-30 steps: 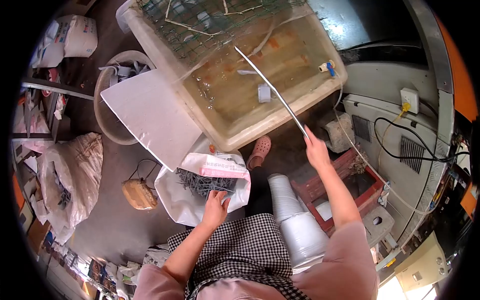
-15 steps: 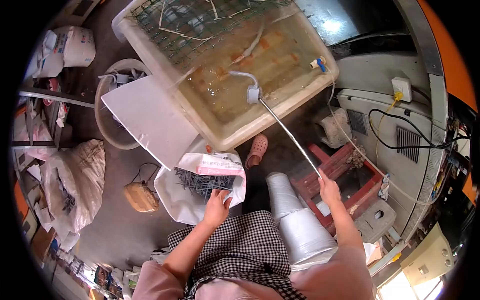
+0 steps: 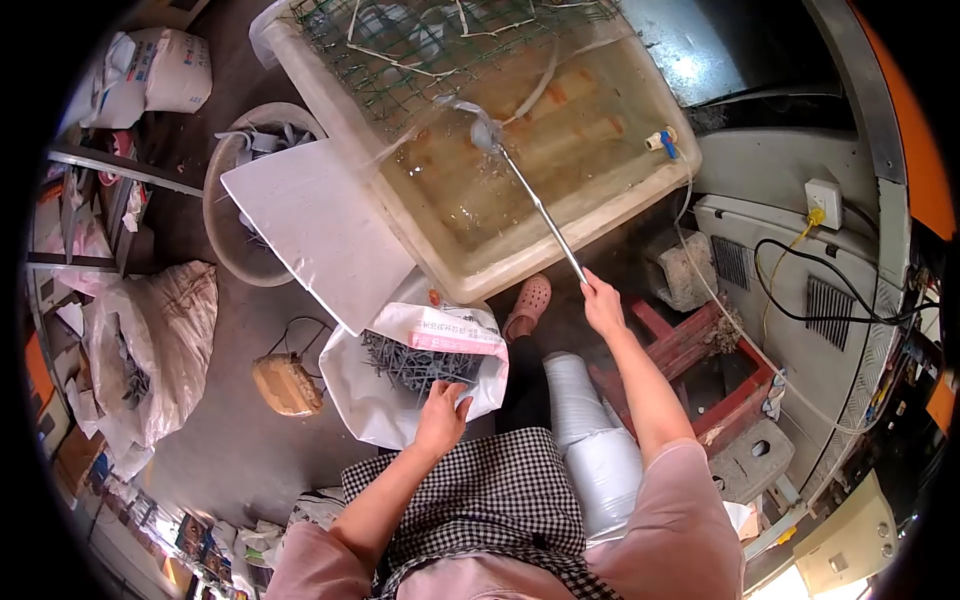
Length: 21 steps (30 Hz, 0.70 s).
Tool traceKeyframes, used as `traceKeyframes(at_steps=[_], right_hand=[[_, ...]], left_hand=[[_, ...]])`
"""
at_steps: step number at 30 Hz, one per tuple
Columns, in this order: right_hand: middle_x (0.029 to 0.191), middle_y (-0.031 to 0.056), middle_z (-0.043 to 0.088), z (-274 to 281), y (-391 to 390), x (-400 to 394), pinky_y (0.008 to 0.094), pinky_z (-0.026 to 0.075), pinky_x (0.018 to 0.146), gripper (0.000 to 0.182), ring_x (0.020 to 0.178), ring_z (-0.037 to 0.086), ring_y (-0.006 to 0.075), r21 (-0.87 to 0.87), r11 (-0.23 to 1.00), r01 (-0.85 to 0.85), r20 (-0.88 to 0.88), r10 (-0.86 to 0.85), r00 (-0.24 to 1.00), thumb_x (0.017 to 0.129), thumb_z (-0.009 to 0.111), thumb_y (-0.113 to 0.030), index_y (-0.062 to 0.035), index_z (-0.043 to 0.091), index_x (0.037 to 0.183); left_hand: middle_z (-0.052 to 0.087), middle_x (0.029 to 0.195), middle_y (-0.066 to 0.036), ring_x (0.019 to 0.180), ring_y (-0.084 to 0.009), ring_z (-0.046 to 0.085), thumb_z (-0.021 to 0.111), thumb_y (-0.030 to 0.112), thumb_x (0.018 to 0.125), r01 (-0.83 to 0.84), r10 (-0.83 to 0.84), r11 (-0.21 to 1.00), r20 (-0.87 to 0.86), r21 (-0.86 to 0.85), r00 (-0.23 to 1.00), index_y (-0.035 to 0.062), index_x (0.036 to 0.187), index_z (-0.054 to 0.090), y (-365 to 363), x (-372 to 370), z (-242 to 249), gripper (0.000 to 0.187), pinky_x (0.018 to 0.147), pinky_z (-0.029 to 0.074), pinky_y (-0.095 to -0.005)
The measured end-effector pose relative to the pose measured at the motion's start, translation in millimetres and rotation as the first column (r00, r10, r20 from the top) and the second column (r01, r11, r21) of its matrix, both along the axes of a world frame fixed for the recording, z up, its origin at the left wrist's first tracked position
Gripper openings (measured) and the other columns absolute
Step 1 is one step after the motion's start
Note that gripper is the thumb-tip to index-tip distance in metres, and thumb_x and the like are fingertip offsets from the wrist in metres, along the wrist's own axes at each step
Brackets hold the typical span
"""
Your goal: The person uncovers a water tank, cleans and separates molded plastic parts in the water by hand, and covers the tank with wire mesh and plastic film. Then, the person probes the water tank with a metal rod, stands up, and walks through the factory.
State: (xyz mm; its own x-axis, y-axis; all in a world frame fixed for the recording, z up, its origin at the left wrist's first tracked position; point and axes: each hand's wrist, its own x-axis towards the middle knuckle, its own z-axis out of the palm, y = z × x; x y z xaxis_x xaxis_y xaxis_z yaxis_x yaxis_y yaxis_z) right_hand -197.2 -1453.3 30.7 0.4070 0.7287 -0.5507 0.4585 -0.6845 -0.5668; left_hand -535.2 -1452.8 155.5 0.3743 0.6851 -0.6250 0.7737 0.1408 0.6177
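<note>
My right hand [image 3: 603, 305] is closed round the near end of a long metal pole [image 3: 545, 212]. The pole's pale, cup-like head [image 3: 486, 135] is at the water in a large cream tub [image 3: 478, 285], with splashes around it. My left hand [image 3: 440, 415] is at the near rim of a white sack [image 3: 350, 400], fingers curled, apparently round its edge; the exact grip is partly hidden. Thin dark-grey strips [image 3: 400, 365] fill the sack's mouth. Green netting [image 3: 400, 50] and pale strands lie across the tub's far part.
A white board [image 3: 320, 230] leans between the tub and a round basin [image 3: 215, 215]. Wrapped white rolls [image 3: 600, 470] and a red frame [image 3: 735, 370] are on my right. A hose [image 3: 770, 365], cables [image 3: 850, 310] and another sack [image 3: 180, 350] are around.
My right hand has moved forward and left, pushing the pole's head farther into the tub. The view has shifted slightly. My left hand stays at the sack.
</note>
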Motion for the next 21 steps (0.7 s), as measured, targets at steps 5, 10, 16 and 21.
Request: traceKeyframes(at_steps=[5,10,16,21], right_hand=[[0.101,0.0262,0.059,-31,85,-15,0.0456,0.045,0.081,0.032,0.098,0.054,0.0431,-0.054,0.999,-0.006,0.021,0.007,1.000,0.089,0.049,-0.018,-0.0110,0.055,0.120],[0.098,0.0251,0.060,-68,170,-37,0.0441,0.045,0.082,0.031,0.096,0.056,0.0410,-0.043,0.999,0.031,-0.042,-0.033,0.999,0.087,0.051,-0.019,-0.0085,0.057,0.116],[0.073,0.0120,0.064,-123,257,-62,0.0339,0.048,0.066,0.031,0.074,0.065,0.0216,0.142,0.985,0.099,-0.049,-0.093,0.994,0.085,0.054,-0.016,-0.0050,0.060,0.113],[0.085,0.0127,0.056,-111,259,-77,0.0323,0.056,0.058,0.074,0.066,0.063,0.0241,-0.138,0.959,0.246,-0.658,-0.275,0.701,0.079,0.047,0.010,-0.0090,0.016,0.143]], left_hand=[[0.053,0.097,-0.017,0.082,-0.0281,0.061,0.063,0.005,0.081,-0.037,0.037,0.999,-0.005,-0.006,0.999,-0.0013,0.102,0.059,5,-6,-2,0.023,0.062,0.053,-0.0324],[0.053,0.097,-0.017,0.083,-0.0272,0.061,0.063,0.005,0.081,-0.085,0.084,0.996,-0.016,-0.015,0.996,-0.0017,0.102,0.060,9,-13,-7,0.022,0.060,0.053,-0.0314],[0.053,0.099,-0.020,0.082,-0.0348,0.058,0.062,0.010,0.082,-0.241,0.240,0.962,-0.024,-0.129,0.971,0.0005,0.105,0.059,18,-6,-10,0.025,0.069,0.049,-0.0381],[0.053,0.100,-0.019,0.080,-0.0323,0.059,0.062,0.010,0.083,-0.226,0.225,0.969,-0.016,-0.105,0.974,0.0001,0.105,0.059,20,2,-13,0.024,0.067,0.050,-0.0368]])
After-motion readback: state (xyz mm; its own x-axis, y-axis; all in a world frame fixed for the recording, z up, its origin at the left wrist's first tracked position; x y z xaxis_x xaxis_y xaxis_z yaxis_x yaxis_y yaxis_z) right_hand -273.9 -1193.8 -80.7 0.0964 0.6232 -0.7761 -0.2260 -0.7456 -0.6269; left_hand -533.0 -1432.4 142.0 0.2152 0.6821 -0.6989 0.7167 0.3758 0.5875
